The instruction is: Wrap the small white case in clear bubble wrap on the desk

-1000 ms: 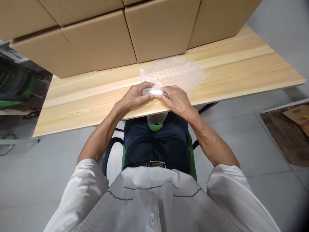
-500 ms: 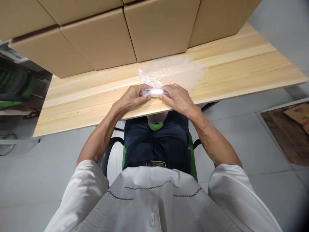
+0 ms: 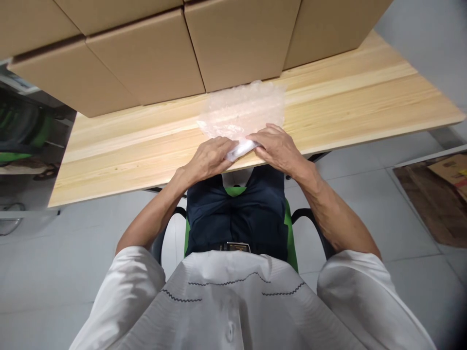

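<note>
A sheet of clear bubble wrap lies on the wooden table, its near edge rolled into a small bundle close to the front edge. What is inside the bundle cannot be made out. My left hand grips the left end of the roll, fingers curled over it. At the right end, my right hand has its thumb and fingers closed round the roll. The bundle is tilted, its right end farther from me than its left.
Large cardboard boxes stand stacked along the far side of the wooden table. A green and black chair is at the far left. Flattened cardboard lies at the right, below table height.
The roll has turned from nearly level to slanted and come slightly nearer. My left hand moved toward me, and my right hand moved a little right. The loose bubble wrap shifted left.
</note>
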### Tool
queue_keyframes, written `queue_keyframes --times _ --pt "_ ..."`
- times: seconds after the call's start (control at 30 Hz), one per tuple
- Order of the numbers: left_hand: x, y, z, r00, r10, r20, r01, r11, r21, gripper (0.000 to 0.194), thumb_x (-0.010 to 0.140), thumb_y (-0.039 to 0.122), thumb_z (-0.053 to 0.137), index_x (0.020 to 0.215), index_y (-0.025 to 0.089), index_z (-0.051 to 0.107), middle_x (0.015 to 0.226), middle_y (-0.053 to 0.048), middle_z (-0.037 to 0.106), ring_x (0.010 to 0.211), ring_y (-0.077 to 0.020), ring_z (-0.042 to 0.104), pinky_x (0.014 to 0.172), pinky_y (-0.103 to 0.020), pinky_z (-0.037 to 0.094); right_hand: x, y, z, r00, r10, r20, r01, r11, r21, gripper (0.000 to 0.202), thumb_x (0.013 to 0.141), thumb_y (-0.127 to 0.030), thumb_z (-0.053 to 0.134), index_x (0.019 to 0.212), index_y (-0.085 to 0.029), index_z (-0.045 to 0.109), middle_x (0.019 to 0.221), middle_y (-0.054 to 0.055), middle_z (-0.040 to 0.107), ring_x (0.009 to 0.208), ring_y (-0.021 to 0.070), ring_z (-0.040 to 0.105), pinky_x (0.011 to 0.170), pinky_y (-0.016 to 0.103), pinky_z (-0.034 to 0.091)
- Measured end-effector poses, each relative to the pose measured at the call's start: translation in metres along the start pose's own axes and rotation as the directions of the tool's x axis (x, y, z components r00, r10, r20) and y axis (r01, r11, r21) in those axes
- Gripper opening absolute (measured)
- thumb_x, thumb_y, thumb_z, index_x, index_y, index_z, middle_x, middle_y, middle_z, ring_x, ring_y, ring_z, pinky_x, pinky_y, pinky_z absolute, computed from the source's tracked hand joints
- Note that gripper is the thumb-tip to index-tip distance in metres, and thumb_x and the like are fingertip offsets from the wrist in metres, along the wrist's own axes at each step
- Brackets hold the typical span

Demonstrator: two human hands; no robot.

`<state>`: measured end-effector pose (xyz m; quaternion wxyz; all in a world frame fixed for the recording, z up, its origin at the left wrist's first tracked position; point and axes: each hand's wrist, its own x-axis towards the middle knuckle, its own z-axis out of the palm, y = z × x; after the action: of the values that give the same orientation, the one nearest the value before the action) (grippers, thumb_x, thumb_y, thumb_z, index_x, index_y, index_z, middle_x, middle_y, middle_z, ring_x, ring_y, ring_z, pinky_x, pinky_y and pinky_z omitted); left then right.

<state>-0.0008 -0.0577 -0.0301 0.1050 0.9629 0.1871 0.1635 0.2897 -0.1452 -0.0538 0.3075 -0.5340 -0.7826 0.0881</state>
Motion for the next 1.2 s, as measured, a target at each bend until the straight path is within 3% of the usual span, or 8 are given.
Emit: queue_keyframes --times 0.23,0.6,0.83,1.03,1.2 --pt "0.007 -0.001 -0.008 0.999 -0.034 0.034 0.035 0.999 -0.037 0.056 0.118 0.060 0.058 0.148 0.019 0.082 0.128 -0.019 0.086 0.116 -0.0350 0.079 0.102 -0.048 0.062 -0.003 0.003 0.006 0.999 0.000 -0.042 0.000 1.000 -0.004 0.043 0.103 -0.024 0.062 0.135 -0.026 0.092 0.131 0.013 0.092 0.130 0.0384 0.081 0.135 0.066 0.052" --pt "0.009 0.001 0.000 0.998 -0.069 -0.005 0.068 0.996 -0.053 0.065 0.115 0.066 0.064 0.156 0.019 0.081 0.140 -0.019 0.087 0.128 -0.0377 0.081 0.112 -0.053 0.063 -0.003 -0.001 0.008 0.998 0.003 -0.066 -0.005 1.000 -0.031 0.037 0.101 -0.019 0.060 0.118 -0.030 0.090 0.119 0.009 0.091 0.123 0.0366 0.079 0.134 0.067 0.053" --pt "0.012 0.005 -0.006 0.989 -0.149 0.001 0.148 0.976 -0.160 0.058 0.109 0.066 0.073 0.148 0.024 0.085 0.137 -0.014 0.089 0.128 -0.0361 0.082 0.113 -0.051 0.064 0.000 -0.005 0.006 0.999 -0.014 -0.043 0.011 0.998 -0.068 0.034 0.104 -0.020 0.056 0.111 -0.028 0.088 0.113 0.013 0.088 0.115 0.0379 0.075 0.119 0.061 0.058" --pt "0.027 -0.001 -0.018 0.971 -0.231 0.058 0.236 0.896 -0.376 0.049 0.103 0.060 0.080 0.133 0.021 0.090 0.128 -0.010 0.091 0.113 -0.0319 0.084 0.099 -0.046 0.066 -0.001 -0.008 0.003 1.000 0.005 -0.029 -0.006 0.999 -0.046 0.032 0.113 -0.036 0.054 0.110 -0.028 0.085 0.116 0.012 0.088 0.112 0.0355 0.075 0.117 0.056 0.057" --pt "0.037 -0.006 -0.027 0.973 -0.205 0.101 0.228 0.901 -0.368 0.054 0.096 0.061 0.084 0.127 0.018 0.090 0.119 -0.012 0.091 0.107 -0.0305 0.082 0.093 -0.041 0.063 -0.003 -0.009 0.005 0.999 0.027 -0.032 -0.027 1.000 -0.006 0.038 0.118 -0.051 0.052 0.106 -0.029 0.081 0.116 0.012 0.089 0.111 0.0345 0.075 0.119 0.057 0.055"
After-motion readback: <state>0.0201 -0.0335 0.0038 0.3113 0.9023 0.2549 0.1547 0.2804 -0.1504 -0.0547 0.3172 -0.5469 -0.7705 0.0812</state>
